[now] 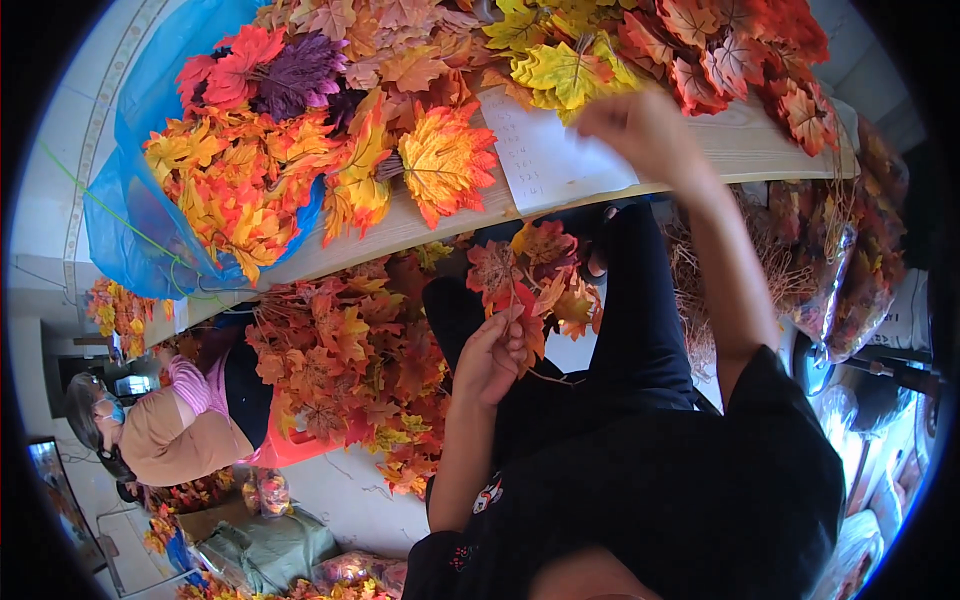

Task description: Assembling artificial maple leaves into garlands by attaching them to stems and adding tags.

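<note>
My left hand [490,357] is closed on the thin stem of an artificial maple-leaf branch [532,278], held above my lap. Its red, orange and yellow leaves spread beyond my fingers, and the bare stem end sticks out below them. Blurred by motion, my right hand [640,130] is over the table beside yellow maple leaves [560,78]; its fingers are too smeared to read. Partly beneath that hand lies a white sheet of paper [545,165] with handwriting. Left of the paper, a bunch of orange-yellow leaves [445,165] rests on the wooden table [420,222].
A blue plastic bag [135,215] holding orange leaves is at the table's left. Red leaves [720,60] pile at the far right. A large leafy heap [350,350] stands left of my legs. Brown bare stems [745,265] are at right. A masked person [185,430] sits at left.
</note>
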### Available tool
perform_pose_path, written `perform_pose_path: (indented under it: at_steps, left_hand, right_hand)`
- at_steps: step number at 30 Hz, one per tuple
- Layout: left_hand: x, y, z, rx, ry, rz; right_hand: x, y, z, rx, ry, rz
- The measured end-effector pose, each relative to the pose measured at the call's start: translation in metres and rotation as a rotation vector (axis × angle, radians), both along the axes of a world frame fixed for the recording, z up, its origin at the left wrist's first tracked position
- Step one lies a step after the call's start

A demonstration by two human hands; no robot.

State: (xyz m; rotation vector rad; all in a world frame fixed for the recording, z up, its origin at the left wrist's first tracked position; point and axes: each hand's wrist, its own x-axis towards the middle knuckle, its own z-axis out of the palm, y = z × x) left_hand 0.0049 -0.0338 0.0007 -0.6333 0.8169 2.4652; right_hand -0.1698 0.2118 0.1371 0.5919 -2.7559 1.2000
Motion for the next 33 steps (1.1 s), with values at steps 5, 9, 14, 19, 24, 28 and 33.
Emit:
perform_pose_path:
  at_steps: [5, 9, 14, 19, 24, 28, 33]
  left_hand:
    - [0.000, 0.016, 0.008, -0.048, -0.031, 0.026]
    - [-0.001, 0.014, 0.000, -0.042, 0.052, -0.035]
    - [0.000, 0.014, 0.005, 0.001, 0.022, 0.034]
    - [-0.002, 0.012, -0.004, 0.078, -0.038, 0.048]
    - [-0.005, 0.020, -0.004, 0.001, -0.016, 0.146]
    - [-0.016, 0.028, 0.006, -0.201, 0.031, 0.203]
    - [-0.018, 0.019, -0.002, -0.460, 0.181, 0.356]
  right_hand:
    - [-0.110, 0.017, 0.031, 0.026, 0.270, -0.413]
    - [-0.184, 0.014, -0.001, 0.186, 0.238, -0.343]
    - [-0.189, 0.005, 0.003, 0.158, 0.259, -0.350]
    - [-0.177, 0.001, 0.029, 0.075, 0.431, -0.309]
    - [-0.139, -0.012, 0.054, -0.060, 0.552, -0.237]
    - [-0.065, -0.023, 0.062, -0.085, 0.642, -0.151]
    - [0.071, -0.044, -0.002, 0.110, 0.412, 0.159]
